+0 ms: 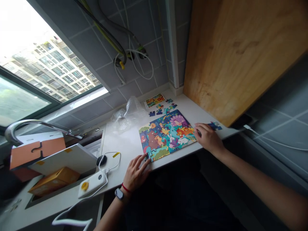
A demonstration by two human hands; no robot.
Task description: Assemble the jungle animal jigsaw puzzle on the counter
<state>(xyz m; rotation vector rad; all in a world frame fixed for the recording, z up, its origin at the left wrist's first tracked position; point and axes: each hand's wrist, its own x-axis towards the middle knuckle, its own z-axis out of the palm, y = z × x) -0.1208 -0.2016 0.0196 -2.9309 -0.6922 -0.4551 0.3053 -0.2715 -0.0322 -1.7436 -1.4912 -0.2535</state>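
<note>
A colourful jigsaw puzzle with animals, mostly joined, lies flat on the white counter near its front edge. My left hand rests at its lower left corner, fingers spread, fingertips touching the border pieces. At the right edge, my right hand is closed, its fingers bent together over the border. A dark spot shows between its thumb and fingers; I cannot make out what it is. Just beyond that hand lie loose blue puzzle pieces. Further loose pieces are scattered behind the puzzle, beside a picture card.
Crumpled clear plastic lies behind and left of the puzzle. A white power bank with a cable sits at the left, near an orange box and a faucet. A wooden panel stands at the right.
</note>
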